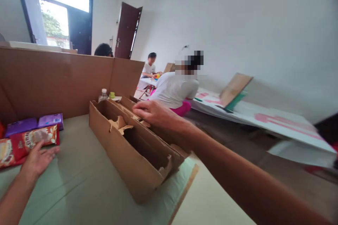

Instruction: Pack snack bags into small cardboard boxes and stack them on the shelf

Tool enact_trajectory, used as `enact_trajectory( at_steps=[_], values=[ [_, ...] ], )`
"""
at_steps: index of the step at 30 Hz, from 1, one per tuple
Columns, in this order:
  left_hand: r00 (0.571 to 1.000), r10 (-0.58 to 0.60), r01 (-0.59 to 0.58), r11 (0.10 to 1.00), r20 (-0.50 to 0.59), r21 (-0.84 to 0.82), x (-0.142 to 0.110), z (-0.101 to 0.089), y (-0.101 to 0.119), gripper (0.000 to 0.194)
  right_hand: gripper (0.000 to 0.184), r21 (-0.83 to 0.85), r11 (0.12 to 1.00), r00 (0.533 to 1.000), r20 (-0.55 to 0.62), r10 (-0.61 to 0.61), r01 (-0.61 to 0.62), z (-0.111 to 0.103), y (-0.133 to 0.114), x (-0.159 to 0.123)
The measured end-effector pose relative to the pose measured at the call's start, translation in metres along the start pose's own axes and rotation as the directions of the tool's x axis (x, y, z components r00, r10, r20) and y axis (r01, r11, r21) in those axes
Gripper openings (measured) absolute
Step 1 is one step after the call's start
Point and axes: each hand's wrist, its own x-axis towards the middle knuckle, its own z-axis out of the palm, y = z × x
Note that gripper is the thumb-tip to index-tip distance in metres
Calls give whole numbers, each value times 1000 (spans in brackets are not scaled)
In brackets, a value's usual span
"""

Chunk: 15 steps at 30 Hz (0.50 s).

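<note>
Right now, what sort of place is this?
Likely an indoor workroom: a cardboard box and red packets on the near table, with a person beside a long white table.

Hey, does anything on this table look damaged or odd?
Yes. The long cardboard box by the right hand looks damaged: a torn flap sits partway along its top, with rough, ripped edges.

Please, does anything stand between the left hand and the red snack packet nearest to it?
Nothing visible: the left hand overlaps the red packet in view, though contact is unclear. The cardboard box stands to the right, out of the way.
</note>
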Motion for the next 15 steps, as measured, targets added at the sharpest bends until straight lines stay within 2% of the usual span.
enact_trajectory(
  at_steps=[2,3,4,5,6,7,8,9,10,11,12,13,14,15],
  values=[
    [1000,-26,24,996,16,80,-7,0,-16,14,31,-9,987,979,133,157,-158,5,40,-22],
    [998,20,-27,991,52,130,-14,4,-24,10,33,-23,978,962,175,208,-207,10,57,-33],
    [988,99,-120,973,116,196,-23,12,-31,9,34,-36,971,949,208,238,-235,15,70,-44],
    [957,193,-251,927,219,280,-33,23,-38,13,33,-46,969,939,238,248,-244,21,81,-53],
    [889,281,-411,837,362,361,-46,36,-43,20,30,-53,969,931,269,248,-243,26,89,-60],
    [778,342,-584,704,527,404,-60,53,-47,25,27,-60,970,923,299,243,-236,30,94,-66],
    [635,346,-733,552,691,397,-76,72,-51,27,25,-66,972,916,328,233,-224,34,97,-69],
    [462,335,-856,411,821,314,-91,93,-55,28,25,-71,975,909,354,222,-210,37,99,-71],
    [280,318,-936,301,906,184,-106,114,-61,32,27,-77,977,900,380,211,-197,41,100,-72],
    [121,291,-977,206,949,62,-119,136,-68,37,29,-85,979,891,405,205,-186,45,101,-71],
    [5,212,-992,123,977,-22,-130,158,-76,44,29,-97,979,882,425,203,-178,49,101,-69],
    [-72,113,-996,49,991,-78,-138,177,-84,52,27,-115,978,876,436,208,-175,53,101,-67],
    [-93,-1,-995,-18,996,-93,-144,194,-94,56,23,-141,974,872,435,224,-180,59,101,-64],
    [-91,-89,-993,-63,992,-97,-146,208,-102,55,20,-174,966,871,422,249,-192,65,101,-62]
  ],
)
